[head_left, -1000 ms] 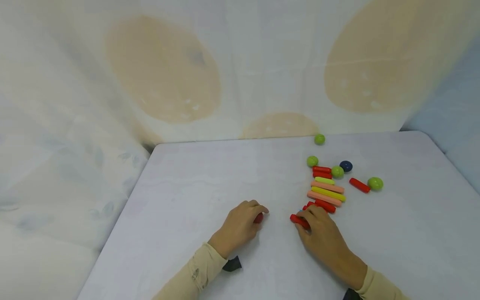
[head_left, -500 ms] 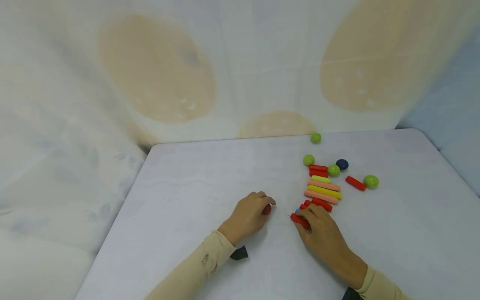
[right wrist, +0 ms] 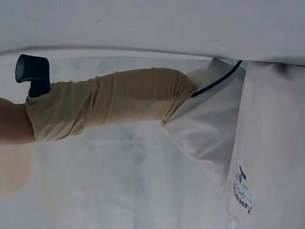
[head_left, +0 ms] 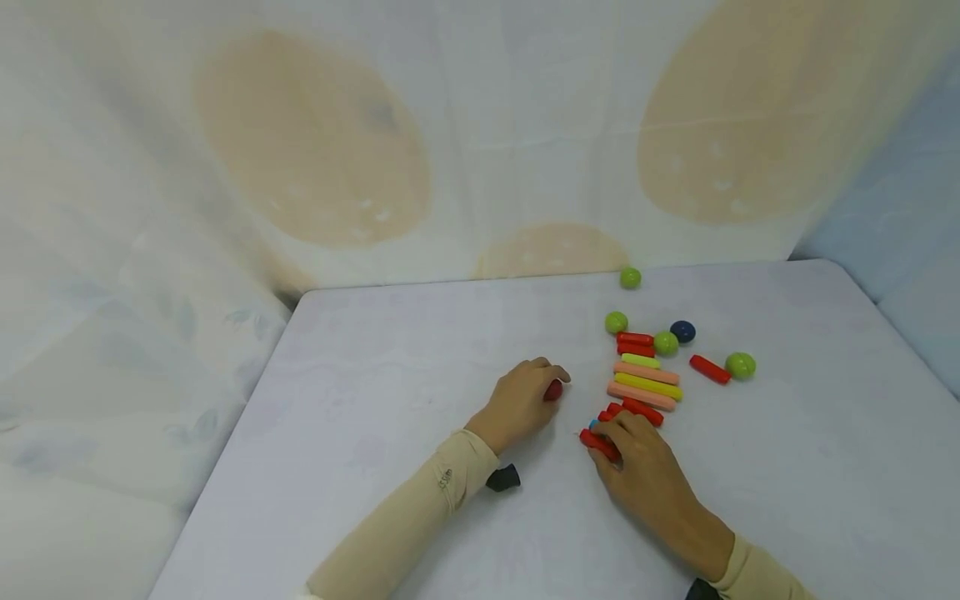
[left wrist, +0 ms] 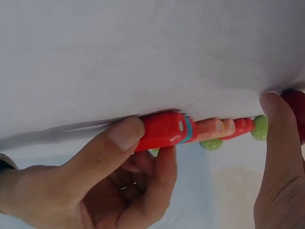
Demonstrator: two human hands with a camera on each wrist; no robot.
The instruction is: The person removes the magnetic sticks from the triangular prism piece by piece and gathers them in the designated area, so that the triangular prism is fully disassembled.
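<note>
Two hands on the table (head_left: 390, 350): left hand (head_left: 520, 400) has fingers curled round a red ball (head_left: 553, 390), left of the stick row (head_left: 647, 382). Right hand (head_left: 637, 467) pinches a red stick (head_left: 597, 442) at the row's near end, thumb and fingers clamped on it.

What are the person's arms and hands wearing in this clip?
Both hands, left hand and right hand, are bare. Each arm has a long beige ribbed sleeve. A small black device sits under the left wrist, and a black cable runs along that sleeve.
</note>
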